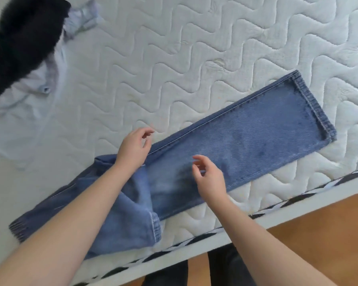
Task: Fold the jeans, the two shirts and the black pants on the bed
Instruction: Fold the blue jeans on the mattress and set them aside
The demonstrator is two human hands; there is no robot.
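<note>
Jeans (246, 141) lie flat along the near edge of the bed (215, 48), legs stacked, hems far right, waist bunched under my left forearm. Left hand (132, 147) hovers over the far seam, fingers loosely curled, gripping nothing; right hand (209, 176) the same over the knee area. I'd flatten the bunched waist first, then fold hems toward the waist. Black pants (23, 42) sit on a pale shirt (23, 112) far left, well apart. Nothing blocks.

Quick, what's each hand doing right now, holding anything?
Left hand: open, fingers loosely curled over the blue denim jeans, holding nothing.
Right hand: open, above the jeans, holding nothing.
</note>
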